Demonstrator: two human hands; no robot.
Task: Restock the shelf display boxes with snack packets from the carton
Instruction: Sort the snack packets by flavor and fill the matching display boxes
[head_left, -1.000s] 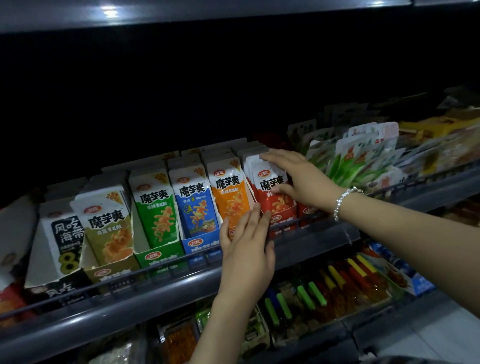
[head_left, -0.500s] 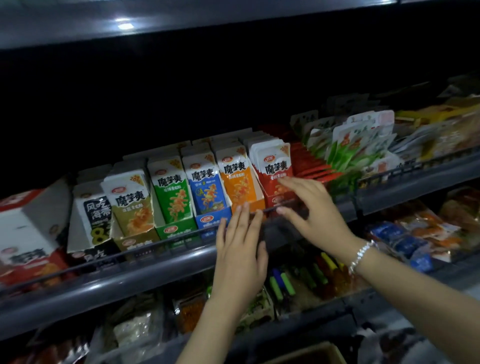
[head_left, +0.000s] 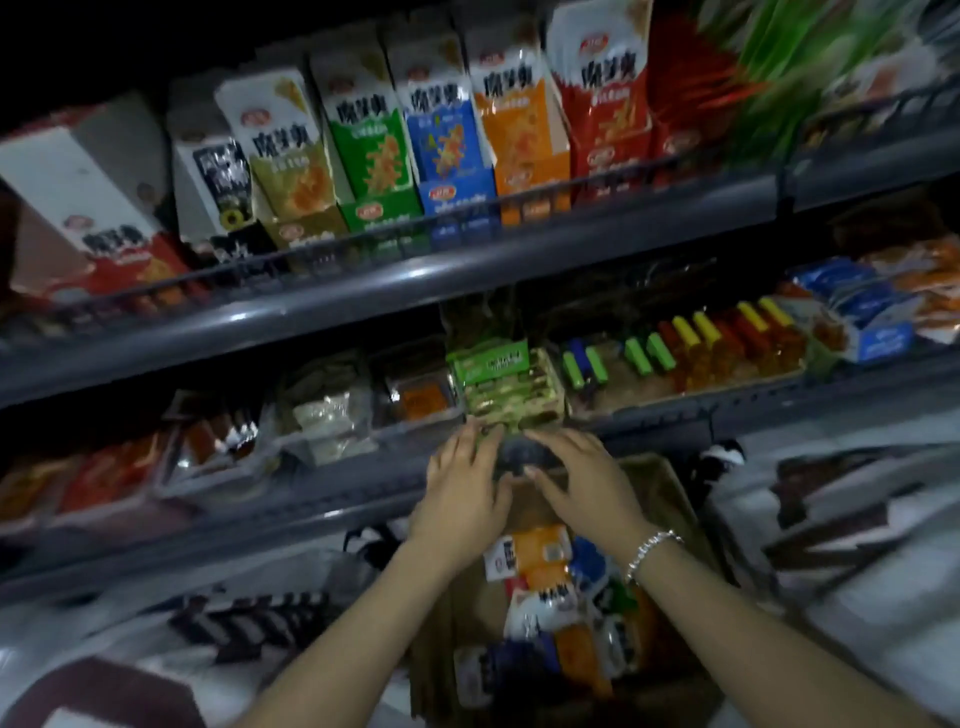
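Observation:
A row of display boxes stands on the upper shelf: olive (head_left: 291, 171), green (head_left: 371, 156), blue (head_left: 447, 150), orange (head_left: 519, 140) and red (head_left: 610, 114), each filled with upright snack packets. Below, a brown carton (head_left: 670, 499) on the floor holds loose orange, blue and white packets (head_left: 545, 566). My left hand (head_left: 462, 493) and my right hand (head_left: 582, 478) hover side by side above the carton's far end, fingers spread and holding nothing. The right wrist wears a bead bracelet.
A grey shelf rail (head_left: 363, 291) runs above my hands. The lower shelf (head_left: 675, 415) carries a green box (head_left: 493, 364), clear packs and tubes with coloured caps (head_left: 691, 338). A white and red box (head_left: 78, 208) leans at the upper left. Pale floor lies around the carton.
Both hands left the red display box and the shelf rail and dropped down to the carton. The view tilted downward, so the carton came into sight.

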